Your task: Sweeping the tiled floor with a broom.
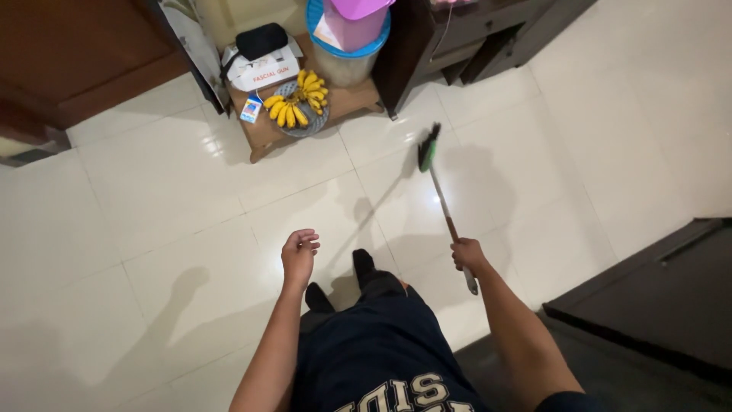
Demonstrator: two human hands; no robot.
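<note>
My right hand (467, 254) grips the handle of a broom (444, 207). Its green and black head (428, 147) is out ahead of me, above the white tiled floor (175, 221), near the low wooden table. My left hand (299, 255) hangs free in front of me with the fingers loosely curled and nothing in it. My dark shorts and feet show below between both arms.
A low wooden table (263, 137) at the back holds a bunch of yellow bananas (297, 103) on a grey tray, a white box and a black pouch. A pink lidded bucket (352, 27) stands beside it. Dark wooden furniture (473, 34) is at the back right, a dark cabinet (663, 297) at the right.
</note>
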